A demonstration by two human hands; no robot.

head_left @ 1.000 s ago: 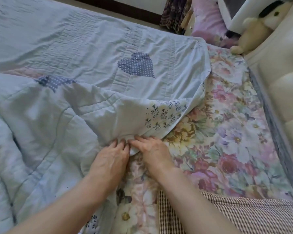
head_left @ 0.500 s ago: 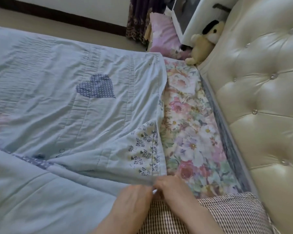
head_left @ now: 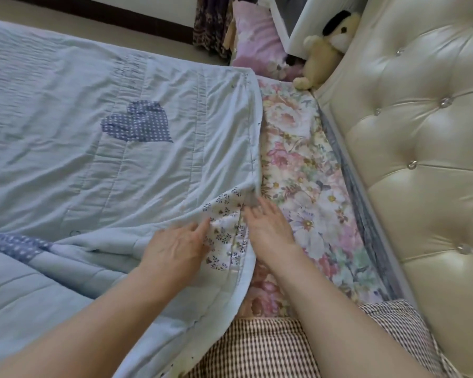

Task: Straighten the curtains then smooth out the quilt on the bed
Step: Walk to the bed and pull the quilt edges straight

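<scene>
A pale blue quilt (head_left: 99, 165) with a dotted navy heart patch (head_left: 138, 122) covers the left of the bed. Near its right edge sits a white patch with small flowers (head_left: 225, 222). My left hand (head_left: 176, 248) lies flat on the quilt just left of that patch, fingers spread. My right hand (head_left: 269, 230) rests palm down on the quilt's edge by the patch, fingers apart. Neither hand grips the cloth. A rumpled fold of quilt (head_left: 66, 266) bunches to the left of my left hand. A dark curtain hem (head_left: 210, 25) shows at the top.
A floral sheet (head_left: 309, 186) lies bare to the right of the quilt. The cream tufted headboard (head_left: 421, 159) runs down the right side. A checked pillow (head_left: 271, 350) lies under my forearms. A plush dog (head_left: 325, 47) and a pink pillow (head_left: 257, 42) sit at the far corner.
The quilt corner that both hands pinched has been laid down toward the headboard. Both hands have let go and now lie flat, further forward on the patch.
</scene>
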